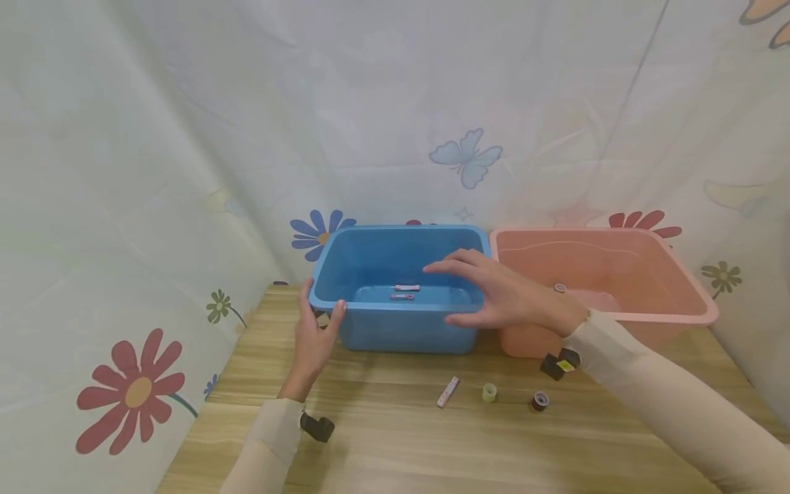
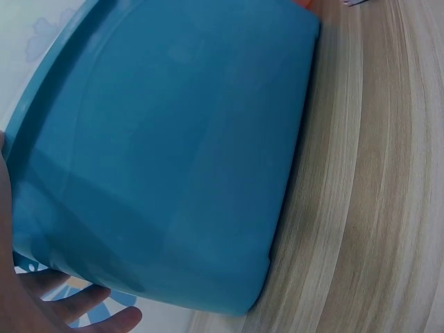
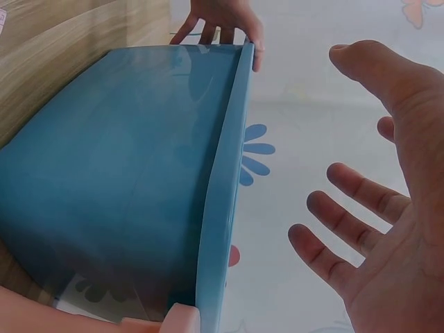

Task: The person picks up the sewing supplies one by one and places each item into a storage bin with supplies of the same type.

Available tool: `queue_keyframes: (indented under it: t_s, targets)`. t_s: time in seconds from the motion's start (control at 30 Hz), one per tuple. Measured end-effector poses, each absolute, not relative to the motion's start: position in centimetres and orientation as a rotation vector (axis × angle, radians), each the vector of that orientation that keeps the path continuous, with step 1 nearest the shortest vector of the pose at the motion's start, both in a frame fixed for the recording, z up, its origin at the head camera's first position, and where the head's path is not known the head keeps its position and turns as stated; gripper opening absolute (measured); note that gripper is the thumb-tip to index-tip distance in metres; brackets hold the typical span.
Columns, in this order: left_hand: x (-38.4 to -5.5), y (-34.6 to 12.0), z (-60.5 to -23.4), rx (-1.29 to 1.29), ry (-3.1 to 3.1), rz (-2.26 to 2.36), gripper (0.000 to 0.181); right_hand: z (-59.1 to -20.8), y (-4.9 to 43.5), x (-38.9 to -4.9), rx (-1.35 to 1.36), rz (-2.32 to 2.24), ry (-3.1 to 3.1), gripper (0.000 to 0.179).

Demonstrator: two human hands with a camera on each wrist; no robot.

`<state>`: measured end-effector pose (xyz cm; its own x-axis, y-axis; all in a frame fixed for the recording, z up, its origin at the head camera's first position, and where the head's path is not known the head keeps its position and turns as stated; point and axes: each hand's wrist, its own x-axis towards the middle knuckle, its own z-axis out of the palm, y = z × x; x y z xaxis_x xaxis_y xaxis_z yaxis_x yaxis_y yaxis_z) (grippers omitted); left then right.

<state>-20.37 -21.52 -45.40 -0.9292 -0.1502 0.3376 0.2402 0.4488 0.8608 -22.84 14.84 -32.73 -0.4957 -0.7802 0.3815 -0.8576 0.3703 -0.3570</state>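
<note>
A blue plastic bin (image 1: 407, 331) stands on the wooden table. My left hand (image 1: 313, 343) holds its front left corner, thumb at the front rim and fingers along the outer left side. Above the bin's right part is my right hand (image 1: 494, 291), fingers spread from the thumb with nothing between them; the right wrist view shows that hand (image 3: 388, 215) apart from the rim. Inside the blue bin lie two small narrow pinkish-white pieces, an upper one (image 1: 407, 288) and a lower one (image 1: 402, 297). Their exact kind is too small to tell.
A pink bin (image 1: 666, 318) stands against the blue bin's right side, with a small round piece (image 1: 559, 288) inside. In front on the table lie a narrow pinkish-white piece (image 1: 448, 392), a pale yellow cylinder (image 1: 489, 392) and a dark cylinder (image 1: 540, 401). A patterned curtain (image 1: 382, 123) hangs behind.
</note>
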Motion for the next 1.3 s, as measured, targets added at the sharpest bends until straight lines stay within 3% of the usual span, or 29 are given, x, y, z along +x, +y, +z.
queue_keyframes:
  t_s: [1.3]
  targets:
    - [-20.4,-21.5,-45.5,-0.070,-2.337,-1.464,0.081,-34.3,16.0,-20.0,1.465,0.835,-2.467,0.073]
